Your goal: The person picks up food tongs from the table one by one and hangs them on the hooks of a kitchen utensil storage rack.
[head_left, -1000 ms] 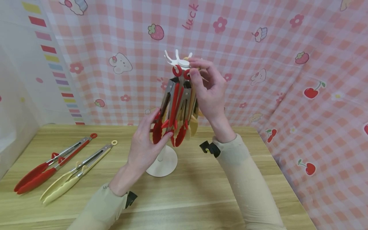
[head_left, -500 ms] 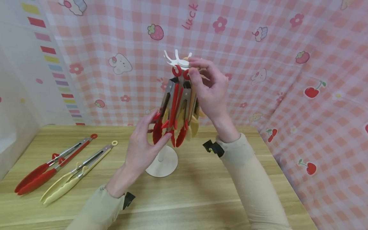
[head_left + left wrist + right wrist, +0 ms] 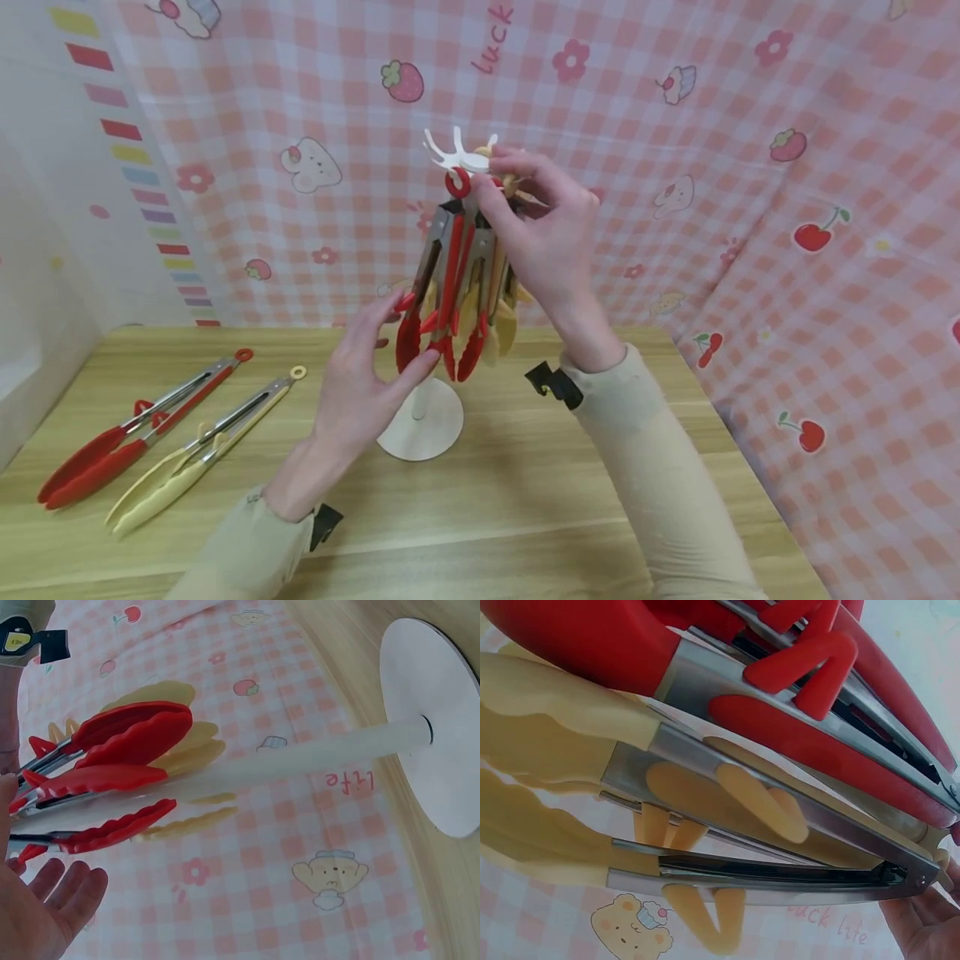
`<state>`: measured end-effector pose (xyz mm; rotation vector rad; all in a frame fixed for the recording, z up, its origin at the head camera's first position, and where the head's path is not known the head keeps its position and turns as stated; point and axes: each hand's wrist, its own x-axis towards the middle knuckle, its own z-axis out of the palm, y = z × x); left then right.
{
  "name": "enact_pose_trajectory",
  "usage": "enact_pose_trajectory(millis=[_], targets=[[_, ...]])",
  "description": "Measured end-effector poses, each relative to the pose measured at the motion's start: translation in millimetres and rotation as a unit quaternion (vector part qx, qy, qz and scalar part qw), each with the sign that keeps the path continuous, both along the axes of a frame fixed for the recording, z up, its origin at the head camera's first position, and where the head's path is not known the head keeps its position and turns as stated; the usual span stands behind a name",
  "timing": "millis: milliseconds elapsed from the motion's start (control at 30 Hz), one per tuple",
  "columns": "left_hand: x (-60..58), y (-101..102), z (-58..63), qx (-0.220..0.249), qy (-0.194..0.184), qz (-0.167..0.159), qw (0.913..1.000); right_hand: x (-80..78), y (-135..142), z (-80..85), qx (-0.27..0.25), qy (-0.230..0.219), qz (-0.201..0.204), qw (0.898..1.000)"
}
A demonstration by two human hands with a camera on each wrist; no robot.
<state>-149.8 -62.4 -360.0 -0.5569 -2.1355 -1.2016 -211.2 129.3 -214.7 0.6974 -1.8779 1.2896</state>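
Note:
Red-tipped tongs (image 3: 452, 275) and beige tongs (image 3: 506, 329) hang by their ring ends from a white hook stand (image 3: 457, 154). My right hand (image 3: 551, 229) is at the hooks, thumb and fingers pinching the red ring end of one pair; its thumb hides most of that ring. My left hand (image 3: 356, 387) is beside the lower ends, its fingers loosely spread and its thumb near a red tip. In the left wrist view, the fingers (image 3: 79, 892) lie apart from the red tongs (image 3: 135, 731). The right wrist view shows the beige tongs (image 3: 727, 810) below the red ones.
Another pair of red tongs (image 3: 101, 471) and another beige pair (image 3: 161, 496) lie on the wooden table (image 3: 525, 517) at the left. The stand's round white base (image 3: 431, 437) rests on the table. A pink checked cloth (image 3: 360, 208) hangs behind it.
My right thumb has shifted left over the red ring, covering more of it. My left hand has drawn slightly left, away from the hanging tongs. The tongs on the table stay put.

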Motion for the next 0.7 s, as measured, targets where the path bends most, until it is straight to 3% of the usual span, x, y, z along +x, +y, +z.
enact_pose_trajectory(millis=[267,467,700], targets=[[4.8,-11.5,0.3,-0.001,-0.001,0.013,0.9999,2.4,-0.5,-0.4,0.014,0.018,-0.034,0.999],[5.6,-19.5,-1.1,-0.015,0.014,0.019,0.9996,2.2,-1.2,-0.4,0.011,0.033,-0.021,0.999],[8.4,-27.0,-0.8,-0.026,0.012,0.026,0.9993,-0.4,1.3,-0.3,-0.007,0.017,0.012,1.0]])
